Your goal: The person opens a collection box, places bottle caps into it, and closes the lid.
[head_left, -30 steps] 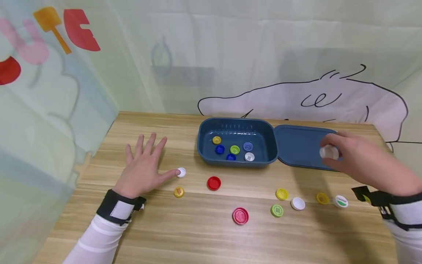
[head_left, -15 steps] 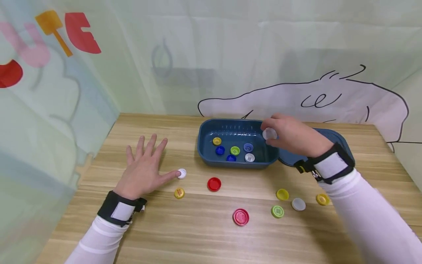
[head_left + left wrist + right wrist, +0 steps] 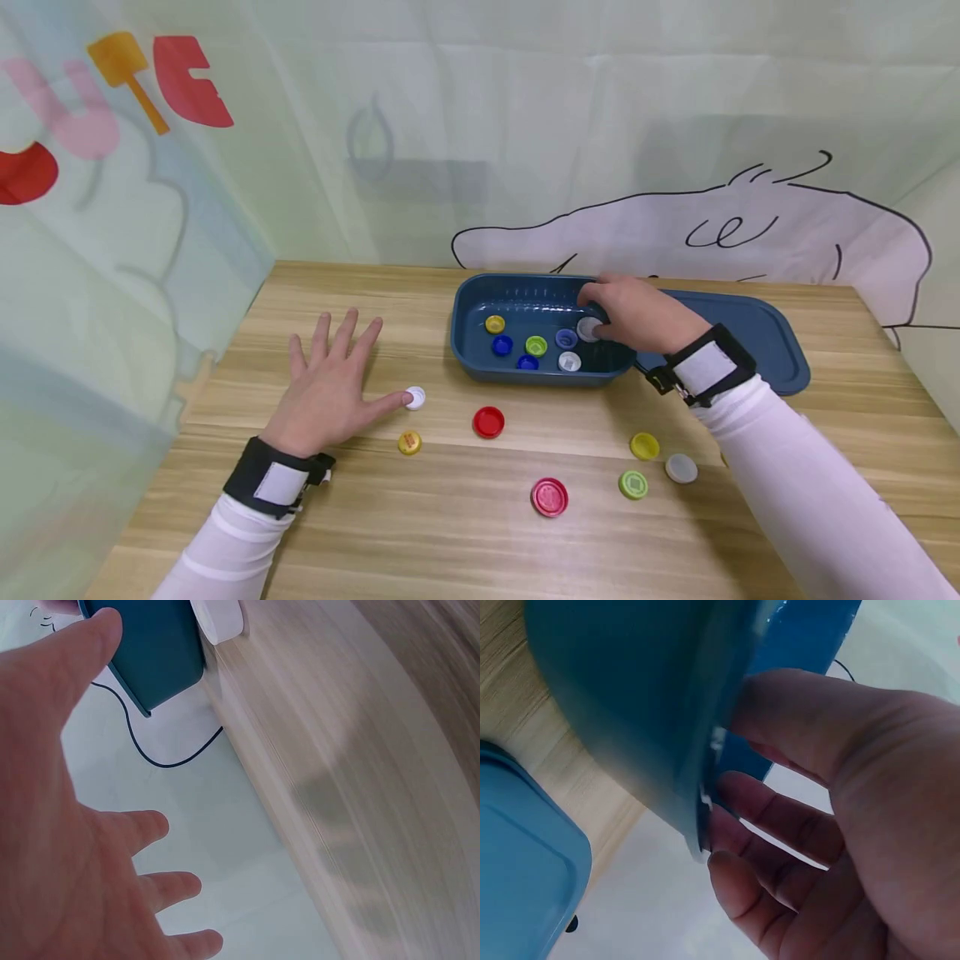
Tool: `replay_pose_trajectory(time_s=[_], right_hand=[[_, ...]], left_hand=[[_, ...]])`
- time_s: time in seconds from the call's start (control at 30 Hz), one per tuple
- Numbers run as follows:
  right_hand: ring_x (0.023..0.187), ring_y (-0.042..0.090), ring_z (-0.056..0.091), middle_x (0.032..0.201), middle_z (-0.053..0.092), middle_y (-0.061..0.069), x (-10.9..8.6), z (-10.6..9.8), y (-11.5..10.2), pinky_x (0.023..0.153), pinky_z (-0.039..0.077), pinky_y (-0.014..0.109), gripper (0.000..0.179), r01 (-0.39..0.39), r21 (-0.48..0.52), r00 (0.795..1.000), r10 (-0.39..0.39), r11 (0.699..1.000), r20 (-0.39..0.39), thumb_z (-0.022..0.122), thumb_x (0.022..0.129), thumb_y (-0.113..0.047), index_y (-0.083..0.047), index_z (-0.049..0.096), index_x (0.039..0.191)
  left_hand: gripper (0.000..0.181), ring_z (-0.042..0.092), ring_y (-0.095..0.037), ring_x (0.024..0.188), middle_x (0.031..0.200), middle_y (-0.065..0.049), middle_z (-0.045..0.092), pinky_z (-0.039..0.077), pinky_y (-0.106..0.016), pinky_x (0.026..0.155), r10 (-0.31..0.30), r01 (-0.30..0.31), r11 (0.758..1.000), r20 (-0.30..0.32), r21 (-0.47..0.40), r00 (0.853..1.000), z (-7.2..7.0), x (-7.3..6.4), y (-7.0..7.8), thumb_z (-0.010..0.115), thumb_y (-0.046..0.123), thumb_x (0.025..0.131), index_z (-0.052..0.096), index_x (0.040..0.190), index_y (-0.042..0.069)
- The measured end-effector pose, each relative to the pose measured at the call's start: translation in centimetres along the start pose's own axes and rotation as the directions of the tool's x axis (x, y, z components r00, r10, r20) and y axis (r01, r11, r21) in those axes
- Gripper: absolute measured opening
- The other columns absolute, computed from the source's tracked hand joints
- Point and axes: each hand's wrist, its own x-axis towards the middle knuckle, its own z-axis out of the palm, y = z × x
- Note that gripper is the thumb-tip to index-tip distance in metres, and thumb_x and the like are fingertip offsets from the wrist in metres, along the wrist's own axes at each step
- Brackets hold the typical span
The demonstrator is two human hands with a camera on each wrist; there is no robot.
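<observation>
My right hand reaches over the right wall of the dark blue box. A translucent white bottle cap appears low inside the box, beside the thumb; the index finger stands apart from it. In the right wrist view the fingertips are partly hidden behind the box wall. My left hand rests on the table with fingers spread, its thumb touching or very close to a small white cap. An orange-yellow cap lies near that thumb.
Inside the box lie several caps, among them a green cap and a white cap. A blue lid lies right of the box. Red caps, a yellow cap and others lie in front; the right sleeve covers part of the table.
My right hand has moved left from above the lid, carrying the translucent cap, and has lowered it into the box. The left hand has stayed in place.
</observation>
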Motion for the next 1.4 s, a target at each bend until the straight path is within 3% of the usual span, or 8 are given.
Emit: replay_pose_trajectory(time_s=[0.3,0.6,0.83,1.03,1.27,1.4], right_hand=[[0.102,0.026,0.053,0.118,0.058,0.013,-2.2,-2.2,-0.6,0.087,0.052,0.049,0.044,-0.006,0.004,0.997,0.006,1.000,-0.079,0.075,0.081,-0.023,-0.010,0.060,0.119],[0.095,0.025,0.056,0.111,0.060,0.009,-6.7,-3.5,0.4,0.078,0.052,0.049,0.048,-0.010,-0.041,0.973,0.000,0.999,-0.230,0.075,0.081,-0.034,-0.012,0.059,0.121],[0.113,0.038,0.046,0.127,0.051,0.020,-10.9,-2.6,1.9,0.089,0.043,0.062,0.067,-0.086,-0.005,0.965,0.082,0.996,-0.248,0.070,0.082,-0.049,-0.006,0.051,0.130],[0.125,0.047,0.033,0.141,0.037,0.025,-14.0,-1.1,3.2,0.098,0.029,0.069,0.084,-0.161,0.025,0.959,0.163,0.987,-0.231,0.066,0.080,-0.060,-0.009,0.041,0.141],[0.136,0.051,0.005,0.154,0.015,0.026,-16.3,1.0,4.3,0.102,0.013,0.076,0.097,-0.239,0.021,0.950,0.239,0.971,-0.199,0.065,0.078,-0.064,-0.018,0.021,0.152],[0.137,0.048,-0.007,0.156,0.008,0.025,-17.1,2.1,4.8,0.098,0.012,0.080,0.101,-0.272,0.015,0.945,0.270,0.962,-0.186,0.065,0.077,-0.065,-0.020,0.015,0.153]], left_hand=[[0.106,-0.001,-0.044,0.139,0.157,-0.018,0.015,0.005,-0.079,0.101,0.010,-0.010,1.000,0.001,0.016,1.000,0.1,-0.1,-0.1,0.050,0.083,0.072,0.022,0.152,0.020],[0.105,-0.003,-0.044,0.139,0.158,-0.018,0.013,0.004,-0.079,0.101,0.002,-0.002,1.000,0.021,0.013,1.000,0.1,-0.3,-0.1,0.048,0.083,0.073,0.020,0.152,0.019],[0.105,-0.001,-0.044,0.139,0.158,-0.018,0.012,0.006,-0.079,0.101,0.006,-0.006,1.000,0.035,-0.004,0.999,0.0,-0.4,-0.3,0.049,0.083,0.074,0.018,0.153,0.020],[0.105,0.006,-0.046,0.138,0.157,-0.018,0.014,0.012,-0.080,0.100,0.037,-0.035,0.999,0.040,-0.034,0.999,-0.3,-0.3,-0.2,0.052,0.080,0.074,0.016,0.153,0.020],[0.105,0.016,-0.043,0.137,0.155,-0.018,0.022,0.022,-0.073,0.102,0.098,-0.096,0.994,0.044,-0.055,0.994,-0.7,0.6,0.4,0.063,0.075,0.071,0.023,0.151,0.020],[0.101,0.025,-0.043,0.134,0.150,-0.021,0.030,0.028,-0.067,0.104,0.145,-0.140,0.988,0.072,-0.070,0.987,-0.9,1.1,1.1,0.066,0.070,0.072,0.029,0.149,0.017]])
